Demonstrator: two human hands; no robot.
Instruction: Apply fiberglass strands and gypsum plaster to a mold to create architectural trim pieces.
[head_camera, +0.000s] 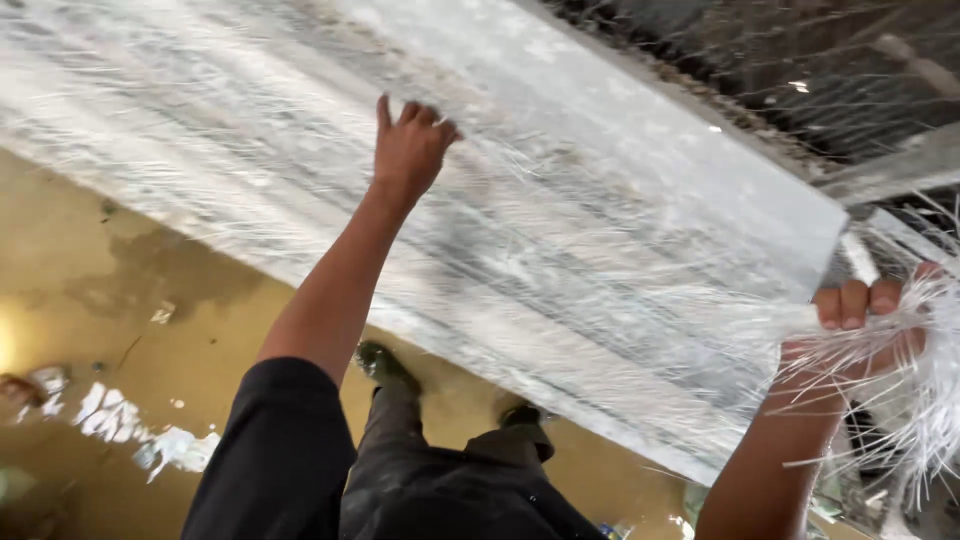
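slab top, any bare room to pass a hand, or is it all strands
Bare slab shows only along its upper edge, beyond the left hand. Everywhere else pale strands cover it, thickest at the corner where the right hand bunches them.

The left hand (410, 150) presses flat on a long grey slab (620, 240); just past the slab's end, the right hand (860, 320) grips white fibre strands (925, 400), seemingly stretched across the slab.

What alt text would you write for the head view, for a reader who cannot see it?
A person's left hand presses flat on a long grey slab covered with thin white fibres, while the right hand grips a bundle of fibres at the slab's end. Below are the person's dark trousers, boots, and a wet brown floor.
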